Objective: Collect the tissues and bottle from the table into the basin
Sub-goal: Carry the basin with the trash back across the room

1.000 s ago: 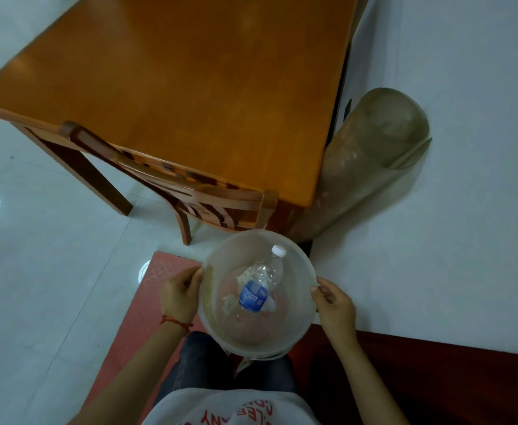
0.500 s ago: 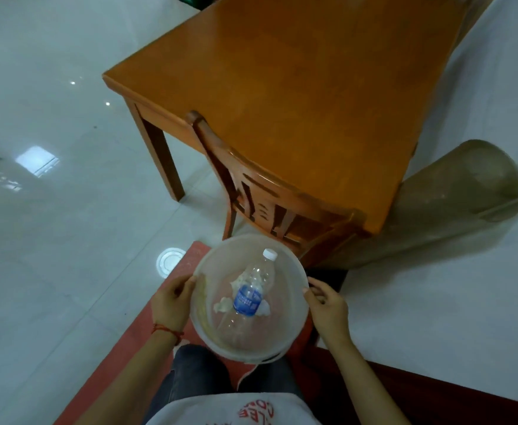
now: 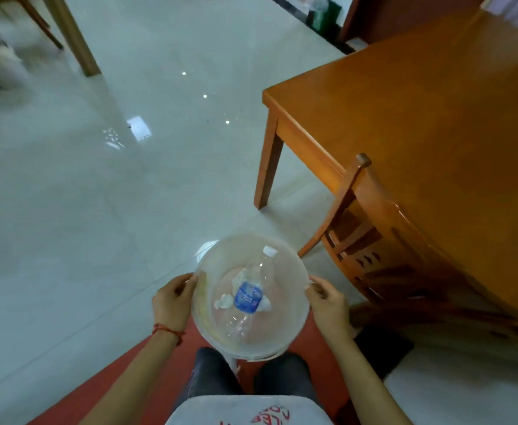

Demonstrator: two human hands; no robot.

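I carry a clear plastic basin (image 3: 285, 259) in front of my waist. My left hand (image 3: 173, 302) grips its left rim and my right hand (image 3: 326, 303) grips its right rim. Inside lies a clear bottle (image 3: 250, 294) with a blue label and white cap, the cap pointing away from me. Crumpled white tissues (image 3: 224, 301) lie under and beside the bottle. The wooden table (image 3: 435, 118) stands to my right with a bare top.
A wooden chair (image 3: 365, 240) is pushed under the table's near side, close to my right hand. Glossy white floor tiles (image 3: 98, 210) stretch to the left. A red mat (image 3: 172, 363) lies under my legs. Other furniture legs (image 3: 73, 35) stand far left.
The view has swung left: the table and chair slid to the right of the frame and more floor shows. Both hands still hold the basin, with bottle and tissues inside.
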